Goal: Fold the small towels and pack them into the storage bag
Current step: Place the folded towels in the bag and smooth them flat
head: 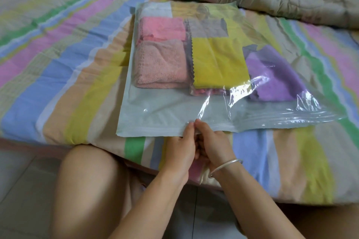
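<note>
Left hand [181,141] and right hand [212,141] pinch the storage bag [165,106] zip strip together at the bed's [58,64] near edge. Folded towels [161,64] inside: soft, light. Film looks slippery; best gripped along the seal.

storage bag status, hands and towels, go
Left hand and right hand both pinching storage bag zip edge. Folded towels all inside. Nothing in the way.

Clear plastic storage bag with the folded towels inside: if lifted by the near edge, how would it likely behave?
The clear plastic storage bag would probably sag; its film already wrinkles. The folded towels, like the yellow one, lie loose and may slide. The glossy film looks slippery.
</note>
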The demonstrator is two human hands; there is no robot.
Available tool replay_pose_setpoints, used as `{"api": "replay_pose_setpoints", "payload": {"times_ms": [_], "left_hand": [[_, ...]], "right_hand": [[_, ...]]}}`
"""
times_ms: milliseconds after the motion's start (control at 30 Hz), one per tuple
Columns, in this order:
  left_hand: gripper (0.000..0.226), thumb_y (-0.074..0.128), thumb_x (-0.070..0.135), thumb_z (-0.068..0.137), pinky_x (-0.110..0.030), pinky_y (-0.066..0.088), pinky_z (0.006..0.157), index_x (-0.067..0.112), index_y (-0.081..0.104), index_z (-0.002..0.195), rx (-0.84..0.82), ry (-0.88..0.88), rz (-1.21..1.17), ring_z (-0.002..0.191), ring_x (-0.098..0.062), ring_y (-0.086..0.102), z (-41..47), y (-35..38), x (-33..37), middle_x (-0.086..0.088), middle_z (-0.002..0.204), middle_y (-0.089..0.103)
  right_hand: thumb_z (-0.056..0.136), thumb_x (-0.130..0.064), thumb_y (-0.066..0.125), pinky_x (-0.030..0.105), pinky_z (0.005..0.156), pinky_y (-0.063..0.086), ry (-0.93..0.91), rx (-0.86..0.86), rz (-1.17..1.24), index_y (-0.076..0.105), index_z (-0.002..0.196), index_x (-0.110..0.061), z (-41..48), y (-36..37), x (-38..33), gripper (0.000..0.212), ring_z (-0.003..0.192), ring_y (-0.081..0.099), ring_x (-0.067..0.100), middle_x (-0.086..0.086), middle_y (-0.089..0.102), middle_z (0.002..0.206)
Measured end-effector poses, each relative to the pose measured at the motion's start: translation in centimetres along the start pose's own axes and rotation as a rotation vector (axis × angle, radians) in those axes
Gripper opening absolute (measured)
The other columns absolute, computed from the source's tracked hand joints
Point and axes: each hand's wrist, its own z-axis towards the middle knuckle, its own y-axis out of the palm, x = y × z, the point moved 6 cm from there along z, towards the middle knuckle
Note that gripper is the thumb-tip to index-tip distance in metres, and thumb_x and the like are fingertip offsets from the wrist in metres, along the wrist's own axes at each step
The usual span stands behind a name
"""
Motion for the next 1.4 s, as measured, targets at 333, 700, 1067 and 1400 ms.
{"api": "replay_pose_setpoints", "payload": {"times_ms": [333,700,1067,1400], "left_hand": [[0.037,0.047,0.015,0.099,-0.02,0.023,0.034,0.016,0.038,0.062,-0.064,0.096,-0.221,0.037,-0.006,0.022,-0.5,0.1,1.0,0.007,0.048,0.025],[0.053,0.049,0.044,0.094,-0.026,0.024,0.041,0.017,0.032,0.052,0.093,0.035,-0.243,0.038,-0.014,0.027,-1.3,1.4,0.7,0.002,0.043,0.025],[0.052,0.058,0.056,0.071,-0.053,0.052,0.091,0.015,0.072,0.099,-0.047,0.094,-0.038,0.1,-0.024,0.069,-0.4,6.3,-0.3,-0.007,0.099,0.075],[0.027,0.049,0.011,0.097,-0.019,0.019,0.034,0.017,0.043,0.072,-0.04,0.162,-0.191,0.036,-0.005,0.022,-1.3,5.7,0.8,0.012,0.043,0.023]], "right_hand": [[0.091,-0.027,0.055,0.016,0.035,0.015,0.025,0.074,0.264,0.027,0.054,-0.022,0.8,-3.9,0.1,0.047,0.032,0.015,0.01,-0.007,0.018,0.04],[0.093,-0.035,0.051,0.017,0.035,0.017,-0.023,0.074,0.203,0.028,0.054,-0.022,1.7,-5.4,0.1,0.047,0.033,0.017,0.009,-0.007,0.019,0.041],[0.082,-0.047,0.063,0.042,0.071,0.056,-0.023,0.081,-0.017,0.071,0.07,-0.003,2.4,-6.5,0.4,0.046,0.068,0.07,0.029,0.01,0.071,0.064],[0.093,-0.022,0.054,0.012,0.037,0.014,-0.075,0.125,0.27,0.027,0.055,-0.021,2.6,-10.0,-0.6,0.047,0.029,0.014,0.009,-0.007,0.017,0.037]]}}
